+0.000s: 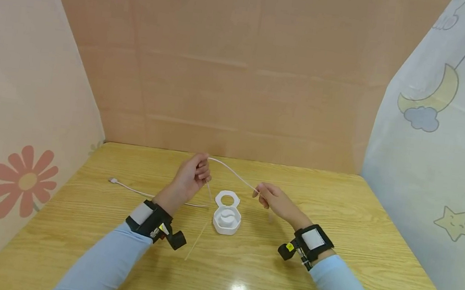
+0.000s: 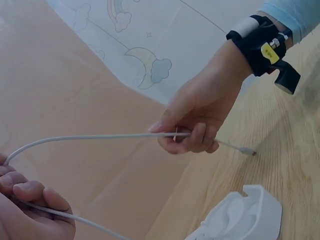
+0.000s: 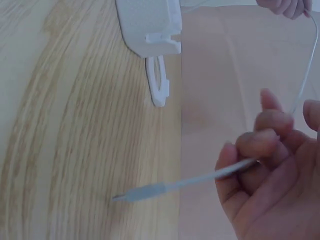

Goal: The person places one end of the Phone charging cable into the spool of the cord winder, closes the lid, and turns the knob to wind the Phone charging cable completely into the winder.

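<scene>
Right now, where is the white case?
In the head view the white case sits open on the table, centre, below and between both hands, under the cable.

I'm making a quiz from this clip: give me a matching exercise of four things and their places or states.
Things:
1. left hand
2. right hand
3. white case
4. far cable plug

Places or states:
A. lies on the table, left of both hands
B. pinches the cable near its free tip
C. sits on the table with its ring-shaped lid open
D. holds the cable raised, at the top of its arc

Pairs: 1-D, 2-B, 3-C, 4-A
</scene>
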